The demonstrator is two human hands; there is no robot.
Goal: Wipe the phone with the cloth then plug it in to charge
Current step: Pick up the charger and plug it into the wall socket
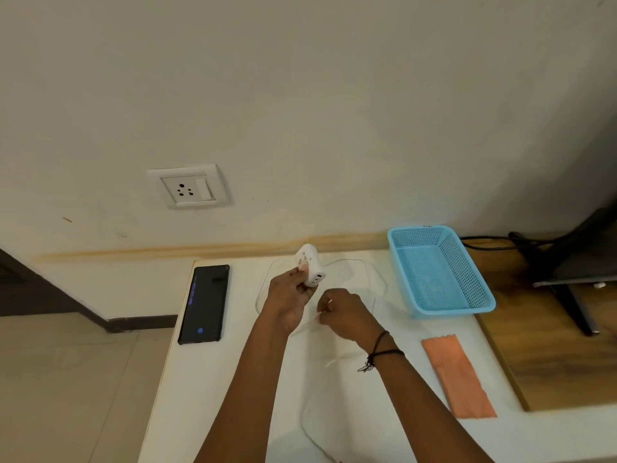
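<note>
My left hand (287, 297) grips the white charger (310, 269) above the counter (233, 379); my right hand (344, 314) pinches the thin white cable (374, 279). The phone (204, 304) lies flat just left of them, the orange cloth (459, 375) near right, wall socket (187, 190) far left.

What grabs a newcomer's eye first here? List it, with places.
The left hand holds up a white charger adapter mid-table, while the right hand pinches its thin white cable. A black phone lies left, a blue basket right.
</note>
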